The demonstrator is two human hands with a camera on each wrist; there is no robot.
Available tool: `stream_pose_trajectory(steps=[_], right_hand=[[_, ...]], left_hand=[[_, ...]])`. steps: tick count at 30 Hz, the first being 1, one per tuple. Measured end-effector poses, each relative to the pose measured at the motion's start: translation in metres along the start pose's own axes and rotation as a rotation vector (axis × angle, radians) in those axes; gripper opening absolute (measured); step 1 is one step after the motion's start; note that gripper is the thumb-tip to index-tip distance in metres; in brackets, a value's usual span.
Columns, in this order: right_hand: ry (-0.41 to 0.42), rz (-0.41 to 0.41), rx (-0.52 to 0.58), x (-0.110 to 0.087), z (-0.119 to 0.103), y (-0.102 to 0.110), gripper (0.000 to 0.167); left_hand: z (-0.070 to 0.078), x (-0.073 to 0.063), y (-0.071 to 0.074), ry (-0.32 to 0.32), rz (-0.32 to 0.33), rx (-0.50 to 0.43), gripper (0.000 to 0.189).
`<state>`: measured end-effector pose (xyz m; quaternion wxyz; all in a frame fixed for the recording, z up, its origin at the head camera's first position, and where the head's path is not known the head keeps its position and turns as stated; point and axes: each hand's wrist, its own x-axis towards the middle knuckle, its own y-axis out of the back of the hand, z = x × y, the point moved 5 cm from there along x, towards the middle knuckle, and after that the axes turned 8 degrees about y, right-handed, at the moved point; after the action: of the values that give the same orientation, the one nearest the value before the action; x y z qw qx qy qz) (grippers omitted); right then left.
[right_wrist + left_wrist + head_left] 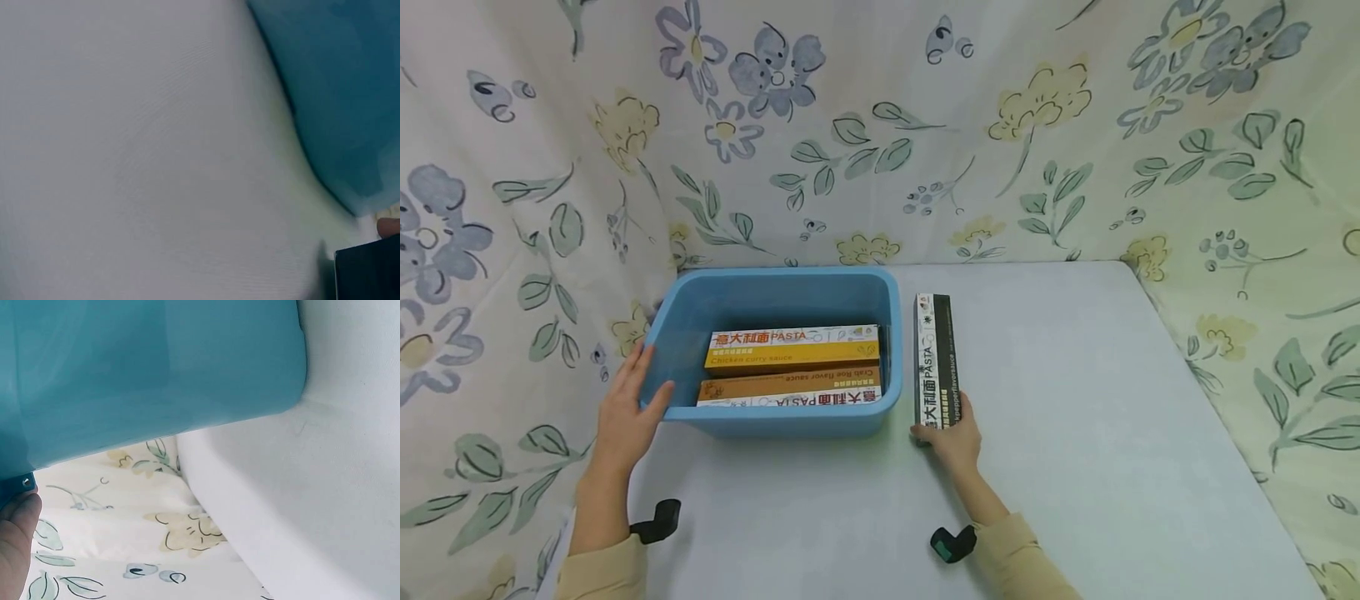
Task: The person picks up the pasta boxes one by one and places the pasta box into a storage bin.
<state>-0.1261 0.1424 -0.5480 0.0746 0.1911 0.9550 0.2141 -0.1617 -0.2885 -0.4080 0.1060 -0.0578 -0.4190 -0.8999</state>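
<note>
A long black-and-white pasta box (927, 358) points away from me, just right of the blue plastic bin (790, 423). My right hand (955, 437) grips its near end, thumb on the left side and fingers on the right. Its dark end (369, 269) and a fingertip (389, 227) show in the right wrist view. At the bin's front left corner, my left hand (625, 408) holds the rim; in the left wrist view, part of that hand (20, 534) touches the rim's edge. Inside the bin lie a yellow-and-white pasta box (792, 350) and an orange-brown-and-white pasta box (790, 385).
A white-covered table (1075, 433) carries the bin and extends to the right. Floral curtains (865, 158) hang behind and along both sides. The bin's left end stands close to the left curtain (550, 275).
</note>
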Motion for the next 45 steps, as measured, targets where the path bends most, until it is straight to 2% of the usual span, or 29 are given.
stream_pose_trajectory(steps=[5,12,19,24,33,45], right_hand=[[-0.048,-0.013,0.082,0.003,-0.001,0.007,0.097],[-0.117,-0.032,0.224,0.004,-0.008,0.017,0.099],[-0.135,-0.043,0.261,0.004,-0.008,0.027,0.095],[-0.122,-0.057,0.250,0.004,-0.009,0.035,0.093],[-0.072,-0.098,0.314,0.010,-0.023,0.054,0.087],[0.050,-0.198,0.307,0.018,-0.065,0.095,0.089]], left_hand=[[0.000,0.000,0.001,0.003,0.001,0.000,0.062],[0.000,0.000,0.001,0.008,0.002,0.001,0.063],[-0.002,-0.001,0.002,0.003,0.009,0.005,0.062],[-0.002,-0.001,0.002,-0.005,0.009,0.004,0.063],[-0.002,0.000,0.001,-0.009,0.010,0.012,0.063],[-0.002,0.000,0.000,-0.019,0.015,0.006,0.062]])
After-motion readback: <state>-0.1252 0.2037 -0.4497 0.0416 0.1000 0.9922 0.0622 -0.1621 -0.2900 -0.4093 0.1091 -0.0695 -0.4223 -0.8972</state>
